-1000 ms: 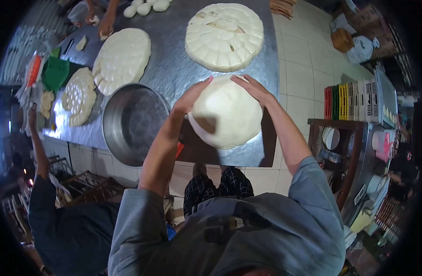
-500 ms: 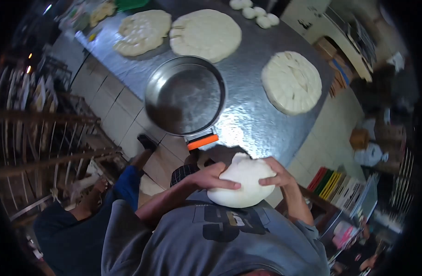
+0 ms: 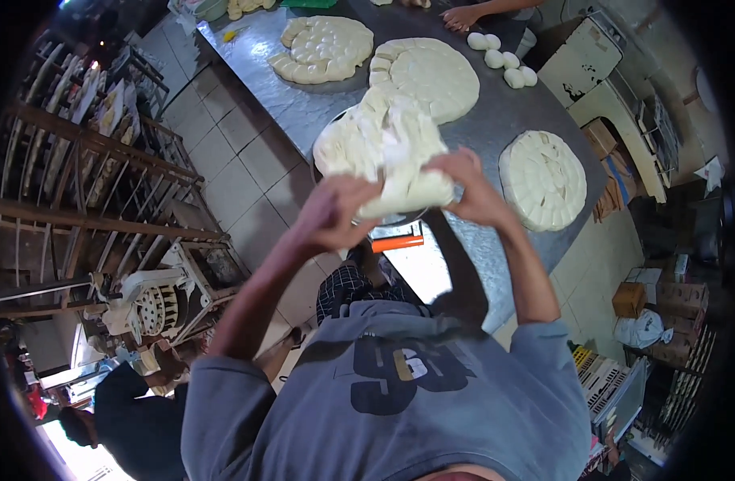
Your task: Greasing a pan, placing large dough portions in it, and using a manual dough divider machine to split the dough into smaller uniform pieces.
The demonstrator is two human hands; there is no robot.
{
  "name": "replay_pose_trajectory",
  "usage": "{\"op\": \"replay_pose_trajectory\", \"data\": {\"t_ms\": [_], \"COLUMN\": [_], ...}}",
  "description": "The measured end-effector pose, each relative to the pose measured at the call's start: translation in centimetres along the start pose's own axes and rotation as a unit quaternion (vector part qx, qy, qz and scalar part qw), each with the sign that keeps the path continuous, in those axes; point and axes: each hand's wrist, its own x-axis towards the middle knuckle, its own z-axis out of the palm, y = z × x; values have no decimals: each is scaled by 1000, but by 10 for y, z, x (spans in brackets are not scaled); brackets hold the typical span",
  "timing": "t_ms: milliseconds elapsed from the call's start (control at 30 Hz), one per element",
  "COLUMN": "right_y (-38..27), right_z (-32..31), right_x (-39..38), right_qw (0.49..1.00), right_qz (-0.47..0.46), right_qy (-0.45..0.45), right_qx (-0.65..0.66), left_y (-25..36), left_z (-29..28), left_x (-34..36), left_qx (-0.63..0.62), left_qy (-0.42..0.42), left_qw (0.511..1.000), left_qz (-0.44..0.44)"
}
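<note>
My left hand (image 3: pixel 335 212) and my right hand (image 3: pixel 462 180) grip the near edge of a large, floppy piece of pale dough (image 3: pixel 383 148). The dough is stretched out, with a creased, uneven surface, and is held over a round metal pan (image 3: pixel 395 218). It covers most of the pan, so I cannot tell whether it touches the bottom. An orange-fronted piece (image 3: pixel 397 243), attached at the pan's near side, juts toward me. Just past the dough lies a flattened dough round (image 3: pixel 435 76), and another dough round (image 3: pixel 544 180) sits to the right.
At the far left of the metal table (image 3: pixel 259 72) rests a third dough round (image 3: pixel 327 48). Several small dough balls (image 3: pixel 496 60) lie near another person's hand (image 3: pixel 461 18). Wooden racks (image 3: pixel 103 208) stand on the left. A person in dark clothes (image 3: pixel 139 413) is at lower left.
My hands have moved forward from my belly to over the pan. The dough has gone from a rounded lump to a spread, hanging sheet. Another person's hand has appeared at the far side.
</note>
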Motion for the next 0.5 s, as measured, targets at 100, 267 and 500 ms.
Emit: {"op": "replay_pose_trajectory", "data": {"t_ms": [100, 267, 500], "right_y": [20, 23, 108], "right_z": [58, 63, 111], "right_x": [-44, -14, 164], "right_qw": [977, 965, 962], "right_qz": [136, 240, 247], "right_qy": [-73, 95, 97], "right_qx": [-145, 36, 58], "left_y": [-23, -61, -166], "left_z": [39, 11, 65], "left_x": [-55, -33, 174], "left_qx": [73, -187, -276], "left_qy": [-63, -3, 190], "left_qw": [995, 959, 935], "left_qz": [-4, -212, -121]}}
